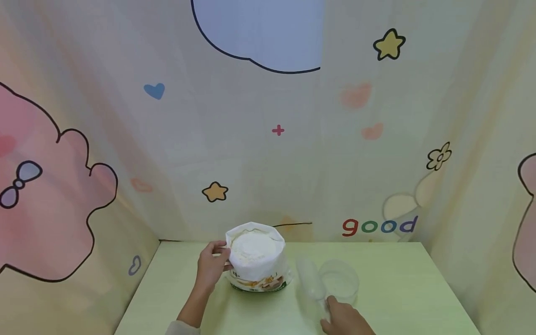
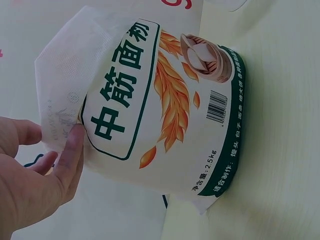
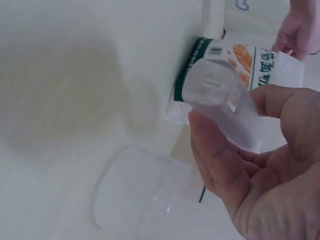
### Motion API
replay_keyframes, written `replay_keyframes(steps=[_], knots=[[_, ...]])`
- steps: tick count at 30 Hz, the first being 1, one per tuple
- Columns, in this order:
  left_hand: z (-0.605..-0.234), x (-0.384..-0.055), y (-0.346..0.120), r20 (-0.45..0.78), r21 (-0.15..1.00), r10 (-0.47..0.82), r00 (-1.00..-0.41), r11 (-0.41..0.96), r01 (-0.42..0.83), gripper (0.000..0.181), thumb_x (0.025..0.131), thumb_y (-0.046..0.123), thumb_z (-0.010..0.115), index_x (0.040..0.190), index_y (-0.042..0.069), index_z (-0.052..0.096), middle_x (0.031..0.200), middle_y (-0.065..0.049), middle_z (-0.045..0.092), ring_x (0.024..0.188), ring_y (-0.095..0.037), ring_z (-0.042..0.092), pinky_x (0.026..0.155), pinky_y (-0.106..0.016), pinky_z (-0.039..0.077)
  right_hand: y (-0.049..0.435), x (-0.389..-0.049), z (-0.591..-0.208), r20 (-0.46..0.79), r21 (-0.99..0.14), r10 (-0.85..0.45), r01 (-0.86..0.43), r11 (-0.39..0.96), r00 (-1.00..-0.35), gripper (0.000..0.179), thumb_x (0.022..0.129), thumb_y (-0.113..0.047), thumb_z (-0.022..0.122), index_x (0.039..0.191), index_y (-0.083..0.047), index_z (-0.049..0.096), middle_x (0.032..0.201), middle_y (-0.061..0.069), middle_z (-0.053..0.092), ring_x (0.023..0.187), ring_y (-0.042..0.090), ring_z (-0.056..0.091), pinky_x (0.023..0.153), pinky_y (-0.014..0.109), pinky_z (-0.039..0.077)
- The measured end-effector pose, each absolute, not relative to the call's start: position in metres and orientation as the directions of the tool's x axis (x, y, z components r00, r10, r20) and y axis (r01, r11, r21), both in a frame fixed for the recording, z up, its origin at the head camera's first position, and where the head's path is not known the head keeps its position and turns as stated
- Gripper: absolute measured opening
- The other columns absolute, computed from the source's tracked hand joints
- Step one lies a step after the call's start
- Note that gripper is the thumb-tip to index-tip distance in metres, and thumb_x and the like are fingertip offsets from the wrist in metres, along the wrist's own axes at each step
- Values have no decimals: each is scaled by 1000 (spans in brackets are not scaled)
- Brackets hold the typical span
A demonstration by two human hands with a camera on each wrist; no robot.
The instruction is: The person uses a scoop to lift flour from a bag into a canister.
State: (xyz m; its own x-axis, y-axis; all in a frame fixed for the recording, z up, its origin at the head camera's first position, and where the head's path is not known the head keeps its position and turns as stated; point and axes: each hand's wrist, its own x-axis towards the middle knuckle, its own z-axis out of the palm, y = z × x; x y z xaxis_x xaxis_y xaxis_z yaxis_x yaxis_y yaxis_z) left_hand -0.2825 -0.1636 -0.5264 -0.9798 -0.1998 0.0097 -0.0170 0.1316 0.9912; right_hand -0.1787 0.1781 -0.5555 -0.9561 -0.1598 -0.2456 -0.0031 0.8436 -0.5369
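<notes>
Tabletop (image 1: pixel 167 293), curled hands (image 1: pixel 212 266) (image 1: pixel 346 319) — pinched bag (image 1: pixel 256 269), gripped scoop (image 1: pixel 310 279)

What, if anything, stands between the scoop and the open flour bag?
Nothing visible: in the head view the clear container stands right of the scoop, on the side away from the flour bag.

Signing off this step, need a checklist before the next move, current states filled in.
1. Flour bag stands on the table, mouth up: ok.
2. Flour visible inside: ok.
3. Left hand at the bag's rim: ok.
4. Right hand gripping the scoop by its handle: ok.
5. Scoop over the bag's mouth: not ok, it is off to the bag's right.
6. Clear container's opening facing up: cannot tell.
</notes>
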Motion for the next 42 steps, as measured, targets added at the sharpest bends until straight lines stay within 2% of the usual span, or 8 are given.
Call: replay_keyframes(steps=[3, 7, 12, 16, 22, 31, 36, 42], knots=[[-529, -282, -165, -3, 991, -192, -981, 128, -28, 31, 99, 5, 62, 129, -5, 60, 109, -20, 59, 76, -18, 69, 71, -41, 69, 183, -181, -544, -274, -510, -135, 25, 860, -952, 32, 91, -23, 74, 111, -6, 57, 78, 3, 57, 65, 22, 52, 57, 37, 45], [-529, -282, -166, 5, 992, -187, -982, 126, -19, 31, 100, 5, 61, 129, -5, 59, 109, -20, 59, 76, -18, 69, 75, -48, 68, 192, -185, -532, -203, -474, -120, -10, 881, -972, 30, 91, -25, 75, 110, -10, 58, 82, 2, 62, 67, 21, 55, 57, 40, 49], [-526, -282, -165, 11, 992, -185, -983, 125, -12, 32, 100, 5, 61, 130, -6, 59, 108, -19, 59, 76, -17, 69, 74, -46, 69, 204, -193, -516, -115, -443, -125, -62, 894, -986, 35, 91, -28, 77, 117, -10, 62, 98, 4, 72, 75, 20, 61, 60, 44, 56], [-525, -281, -164, 12, 992, -183, -983, 122, -11, 32, 100, 6, 61, 130, -7, 59, 108, -19, 59, 76, -17, 68, 75, -47, 68, 211, -201, -503, -108, -435, -128, -69, 898, -986, 39, 90, -27, 79, 120, -8, 63, 103, 6, 73, 75, 18, 59, 60, 40, 56], [-514, -276, -161, -3, 990, -179, -984, 140, -28, 33, 101, 4, 59, 131, -9, 57, 109, -21, 59, 74, -15, 67, 78, -52, 68, 222, -213, -488, -81, -410, -138, -93, 907, -987, 39, 91, -30, 78, 122, -10, 65, 114, 9, 74, 86, 19, 68, 63, 44, 61], [-522, -281, -166, 18, 990, -179, -984, 140, -8, 34, 101, 7, 61, 132, -8, 58, 111, -21, 60, 75, -16, 68, 71, -41, 69, 234, -230, -471, 57, -420, -174, -181, 889, -983, 31, 92, -28, 77, 117, -11, 68, 101, 4, 74, 85, 18, 67, 60, 41, 59], [-520, -281, -165, 25, 991, -175, -984, 134, 1, 33, 100, 6, 63, 130, -7, 59, 110, -21, 60, 75, -17, 69, 68, -36, 68, 239, -241, -464, 127, -444, -232, -265, 856, -964, 34, 94, -26, 75, 121, -7, 69, 106, 7, 75, 91, 22, 70, 73, 46, 63], [-521, -278, -165, 26, 991, -176, -984, 134, 3, 33, 99, 4, 63, 129, -8, 59, 107, -20, 61, 73, -17, 69, 69, -41, 69, 243, -255, -454, 165, -466, -282, -327, 822, -945, 40, 95, -26, 75, 127, -4, 66, 113, 11, 74, 101, 29, 71, 86, 51, 64]])
